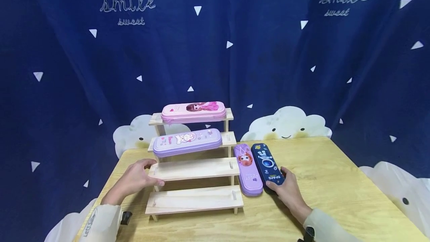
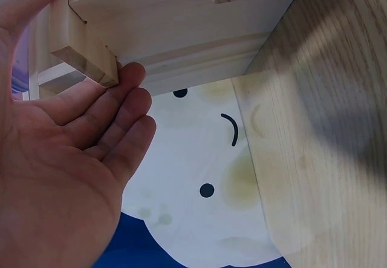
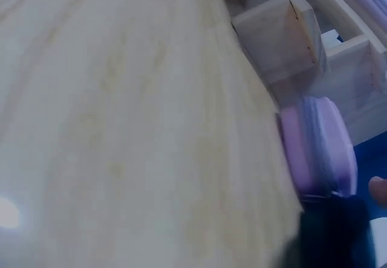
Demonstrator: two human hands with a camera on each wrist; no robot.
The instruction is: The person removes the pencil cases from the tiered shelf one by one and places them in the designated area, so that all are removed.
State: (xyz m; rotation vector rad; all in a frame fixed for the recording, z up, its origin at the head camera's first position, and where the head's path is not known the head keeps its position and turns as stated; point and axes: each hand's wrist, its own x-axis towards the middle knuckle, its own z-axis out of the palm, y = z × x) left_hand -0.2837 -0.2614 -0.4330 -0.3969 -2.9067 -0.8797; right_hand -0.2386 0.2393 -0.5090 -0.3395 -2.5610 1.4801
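Left hand (image 1: 135,177) grips the rack (image 1: 198,168); right hand (image 1: 287,189) pinches the blue case (image 1: 267,163); I'd keep it off the purple case (image 1: 249,176) beside that thumb.

Rack (image 1: 194,201) on table (image 1: 339,186), two cases (image 1: 193,112) (image 1: 187,143) on upper tiers (image 1: 229,138), two more cases (image 1: 248,174) (image 1: 267,163) at right

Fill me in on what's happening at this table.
A person's left hand holds the left end of a four-tier wooden rack, while the right hand grips the near end of a navy SPACE pencil case. A purple girl-print case lies between that case and the rack. A pink case sits on the top tier, a lilac rabbit case one tier below.
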